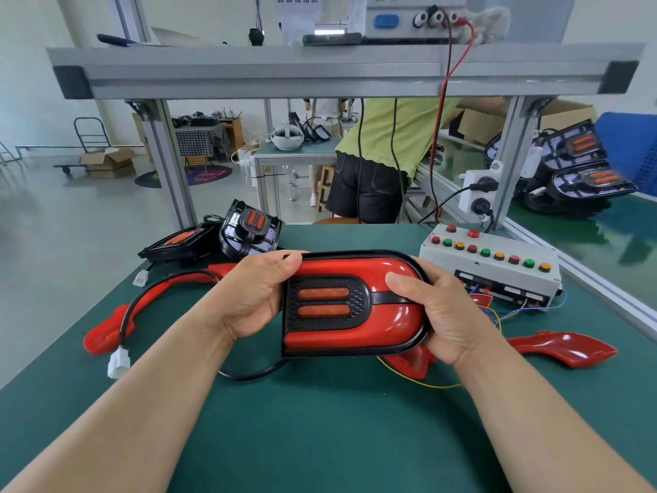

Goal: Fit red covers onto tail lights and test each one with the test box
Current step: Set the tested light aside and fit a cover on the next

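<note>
I hold a tail light (355,332) above the green mat, its red cover on and two orange lenses in a black panel facing me. My left hand (259,297) grips its left end, fingers curled over the top edge. My right hand (441,311) grips the rounded right end, thumb on the red face. Its black cable runs left to a white connector (119,361) lying on the mat. The white test box (494,268) with coloured buttons sits at the right rear. Loose red covers lie at the left (110,332) and at the right (565,348).
Two uncovered black tail lights (249,231) stand at the mat's back left. More of them (583,172) are stacked on the bench at the far right. An aluminium frame (320,71) spans overhead with a power supply (409,16) on it. A person (384,154) stands behind the bench.
</note>
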A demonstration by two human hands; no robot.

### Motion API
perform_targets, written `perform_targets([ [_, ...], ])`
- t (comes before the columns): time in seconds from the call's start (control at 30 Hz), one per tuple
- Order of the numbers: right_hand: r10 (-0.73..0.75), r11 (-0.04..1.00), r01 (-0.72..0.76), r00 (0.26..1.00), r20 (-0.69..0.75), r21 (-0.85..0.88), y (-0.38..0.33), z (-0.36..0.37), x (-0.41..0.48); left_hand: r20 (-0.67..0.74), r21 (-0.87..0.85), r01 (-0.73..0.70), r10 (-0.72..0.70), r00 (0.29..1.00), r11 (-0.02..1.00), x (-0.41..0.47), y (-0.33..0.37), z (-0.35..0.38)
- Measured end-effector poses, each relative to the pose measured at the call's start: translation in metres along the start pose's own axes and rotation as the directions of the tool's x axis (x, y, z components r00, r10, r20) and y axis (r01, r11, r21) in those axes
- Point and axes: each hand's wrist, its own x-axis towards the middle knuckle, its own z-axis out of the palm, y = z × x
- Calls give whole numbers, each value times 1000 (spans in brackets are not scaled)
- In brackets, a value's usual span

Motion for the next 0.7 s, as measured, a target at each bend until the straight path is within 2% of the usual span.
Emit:
perform_targets([
  [0.13,108,994,-107,994,-33,35,2,3,1,-52,-42,54,-56,997,998,1,-5,3],
  [0.27,217,963,-200,973,-78,181,2,-2,5,-69,-79,117,-122,990,990,1,-6,1],
  [0.4,244,949,-227,968,-55,217,1,-2,4,-59,-129,151,-160,985,980,1,-7,-3],
  [0.57,219,923,-186,974,-62,337,-1,-1,4,-101,-199,131,-153,983,971,5,-10,-1],
  [0.7,209,941,-183,976,-64,286,0,5,4,-143,-166,115,-140,980,979,5,-12,1],
])
